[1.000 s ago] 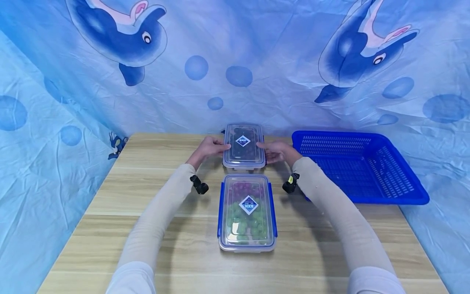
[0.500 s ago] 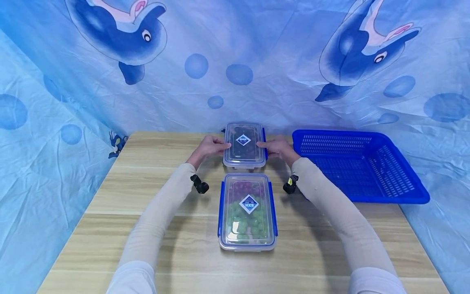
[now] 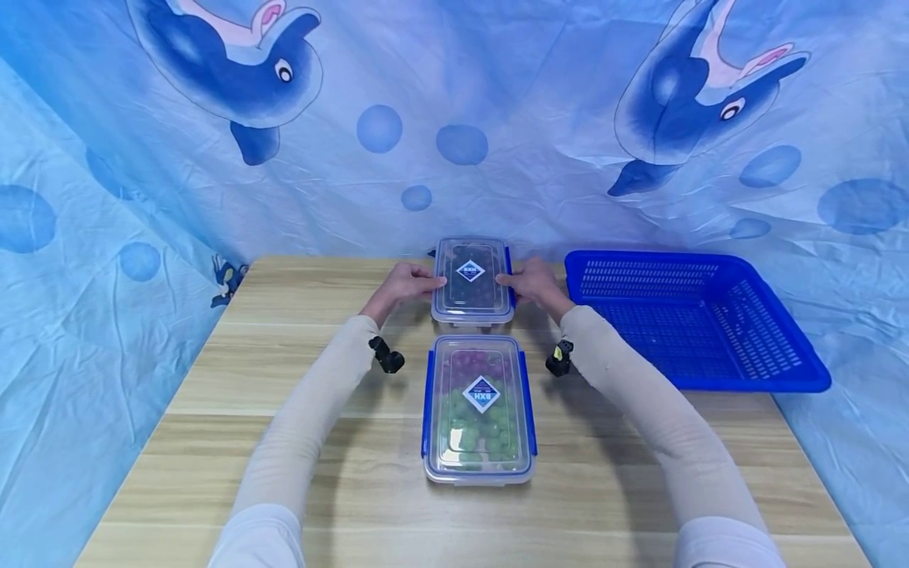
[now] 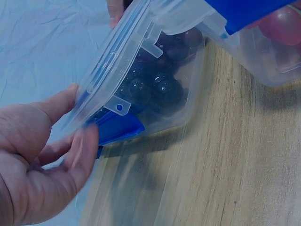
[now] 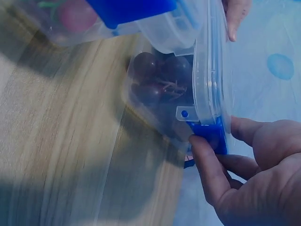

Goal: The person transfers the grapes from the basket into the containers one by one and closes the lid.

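Observation:
A clear food container (image 3: 472, 304) with dark round grapes stands at the table's back, its lid bearing a blue-and-white diamond label. My left hand (image 3: 406, 285) grips its left side, thumb on the lid's edge. In the left wrist view, those fingers lie against a blue side latch (image 4: 120, 129), partly covering it. On the opposite side, my right hand (image 3: 536, 282) has its thumb on the lid, and its fingers press the other blue latch (image 5: 211, 136) in the right wrist view. Dark grapes (image 5: 148, 89) show through the wall there.
A second lidded container (image 3: 483, 450), with green and purple-red grapes, sits just in front. To the right stands a blue perforated basket (image 3: 710, 379) at the table's edge. A blue dolphin-print curtain (image 3: 525, 181) hangs behind the wooden table (image 3: 213, 465).
The blue latch on the far container's right side has come into view along the lid edge. My right hand has turned slightly, its fingers shifting in behind the latch. The left hand stays put.

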`<action>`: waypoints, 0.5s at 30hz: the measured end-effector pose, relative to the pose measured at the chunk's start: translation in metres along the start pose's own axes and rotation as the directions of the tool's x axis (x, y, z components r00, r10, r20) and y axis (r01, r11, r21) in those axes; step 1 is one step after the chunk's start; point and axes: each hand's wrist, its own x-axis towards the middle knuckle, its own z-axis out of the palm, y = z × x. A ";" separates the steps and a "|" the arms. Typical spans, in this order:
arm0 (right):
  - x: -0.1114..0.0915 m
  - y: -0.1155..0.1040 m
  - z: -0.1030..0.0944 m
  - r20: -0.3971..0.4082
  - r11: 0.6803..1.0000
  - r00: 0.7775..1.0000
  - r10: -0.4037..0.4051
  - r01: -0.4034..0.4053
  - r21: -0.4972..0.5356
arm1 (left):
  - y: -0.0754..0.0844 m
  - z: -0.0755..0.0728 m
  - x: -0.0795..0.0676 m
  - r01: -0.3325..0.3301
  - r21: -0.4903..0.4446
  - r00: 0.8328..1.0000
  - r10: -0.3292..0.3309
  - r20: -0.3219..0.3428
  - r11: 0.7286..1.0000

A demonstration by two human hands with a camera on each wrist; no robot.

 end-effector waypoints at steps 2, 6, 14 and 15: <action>0.001 0.001 0.001 -0.012 1.000 1.000 0.000 0.000 -0.017 | 0.000 -0.003 -0.001 0.004 0.027 1.000 -0.004 0.005 1.000; 0.003 0.001 0.001 -0.013 1.000 1.000 0.016 -0.016 -0.011 | -0.003 -0.009 0.000 0.050 0.083 0.998 -0.052 0.024 0.995; 0.001 0.000 -0.001 0.012 0.999 0.999 0.034 -0.034 0.019 | -0.016 -0.006 0.006 0.169 -0.188 0.977 -0.139 0.162 0.968; 0.001 -0.001 -0.002 0.012 0.999 0.999 0.034 -0.034 0.024 | -0.017 -0.004 0.006 0.171 -0.205 0.976 -0.136 0.172 0.964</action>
